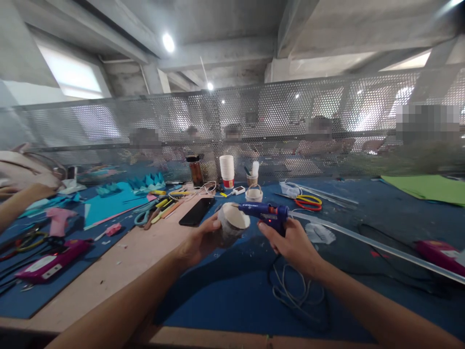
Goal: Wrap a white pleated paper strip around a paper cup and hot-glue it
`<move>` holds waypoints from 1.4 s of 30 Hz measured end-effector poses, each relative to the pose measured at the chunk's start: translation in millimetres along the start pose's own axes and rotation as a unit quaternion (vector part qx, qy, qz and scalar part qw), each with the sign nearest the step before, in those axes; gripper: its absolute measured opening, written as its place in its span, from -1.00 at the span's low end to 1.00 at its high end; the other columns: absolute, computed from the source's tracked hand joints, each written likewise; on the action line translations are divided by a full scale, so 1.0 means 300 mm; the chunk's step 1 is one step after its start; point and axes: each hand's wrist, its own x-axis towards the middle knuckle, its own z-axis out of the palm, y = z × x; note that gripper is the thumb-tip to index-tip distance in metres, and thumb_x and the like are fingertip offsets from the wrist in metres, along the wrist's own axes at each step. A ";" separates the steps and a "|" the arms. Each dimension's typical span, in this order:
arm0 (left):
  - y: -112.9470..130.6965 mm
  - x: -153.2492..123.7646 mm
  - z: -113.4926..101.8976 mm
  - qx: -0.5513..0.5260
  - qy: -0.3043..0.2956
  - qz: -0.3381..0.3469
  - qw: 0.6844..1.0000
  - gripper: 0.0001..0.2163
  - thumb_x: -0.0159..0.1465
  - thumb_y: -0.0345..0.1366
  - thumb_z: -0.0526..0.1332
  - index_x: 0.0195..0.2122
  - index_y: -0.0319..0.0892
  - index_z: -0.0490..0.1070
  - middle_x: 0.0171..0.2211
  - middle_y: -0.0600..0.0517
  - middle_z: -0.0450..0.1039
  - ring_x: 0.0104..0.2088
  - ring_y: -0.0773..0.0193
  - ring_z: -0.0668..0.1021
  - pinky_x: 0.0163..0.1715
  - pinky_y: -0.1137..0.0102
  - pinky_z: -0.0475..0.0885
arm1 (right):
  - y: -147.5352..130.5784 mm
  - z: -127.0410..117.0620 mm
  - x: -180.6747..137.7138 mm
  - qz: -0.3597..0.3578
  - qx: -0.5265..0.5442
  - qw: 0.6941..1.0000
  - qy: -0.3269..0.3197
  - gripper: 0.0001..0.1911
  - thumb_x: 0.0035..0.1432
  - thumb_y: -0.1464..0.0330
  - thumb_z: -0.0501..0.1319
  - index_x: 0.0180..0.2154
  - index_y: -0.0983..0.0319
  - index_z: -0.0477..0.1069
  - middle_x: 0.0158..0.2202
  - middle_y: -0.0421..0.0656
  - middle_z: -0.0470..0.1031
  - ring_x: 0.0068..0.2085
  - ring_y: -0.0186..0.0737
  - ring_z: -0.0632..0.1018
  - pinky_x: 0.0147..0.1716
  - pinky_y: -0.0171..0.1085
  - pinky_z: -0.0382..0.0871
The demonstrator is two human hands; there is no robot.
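Observation:
My left hand (201,238) grips a greyish-white cup (229,231) from its left side, tilted so that its pale inside shows. In my right hand (296,245) is a blue hot glue gun (263,213) with a small red light on its body. Its nozzle points left and is at the cup's rim; whether it touches I cannot tell. A long clear glue stick (366,240) runs out of the gun's back towards the right. Beyond the cup stands a small white basket with a handle (254,195).
Behind are stacked paper cups (227,169), a dark-lidded bottle (195,170) and a mesh partition (269,131). A phone (197,212), pliers (145,213) and scissors (307,201) lie around. Loose cord (294,291) lies below my right hand. Another person's arm (18,206) reaches in at left.

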 end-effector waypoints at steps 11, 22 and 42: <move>0.007 -0.009 0.005 -0.002 -0.001 -0.011 1.000 -0.55 0.21 -0.12 0.33 0.09 -0.21 0.46 -0.09 -0.15 0.60 -0.12 0.05 0.59 -0.13 0.28 0.40 | 0.008 0.001 0.006 0.019 0.028 0.999 0.012 -0.62 0.30 0.06 0.18 -0.26 0.27 0.49 -0.61 -0.26 0.37 -0.58 -0.30 0.44 -0.57 -0.32 0.35; 0.008 -0.010 0.013 -0.005 -0.020 -0.016 1.000 -0.55 0.23 -0.12 0.32 0.12 -0.17 0.45 -0.11 -0.13 0.61 -0.14 0.08 0.61 -0.15 0.30 0.42 | -0.005 -0.003 0.007 0.020 0.011 1.000 -0.002 -0.65 0.30 0.09 0.18 -0.35 0.23 0.41 -0.62 -0.28 0.35 -0.59 -0.33 0.41 -0.57 -0.32 0.32; 0.012 -0.015 -0.013 -0.013 -0.093 -0.028 0.995 -0.53 0.20 -0.03 0.32 -0.01 -0.31 0.51 -0.21 -0.18 0.65 -0.16 0.04 0.64 -0.16 0.32 0.44 | 0.018 -0.030 0.031 0.058 0.271 0.954 -0.111 -0.68 0.23 0.13 0.30 -0.29 0.29 0.46 -0.69 -0.39 0.21 -0.68 -0.46 0.23 -0.56 -0.36 0.33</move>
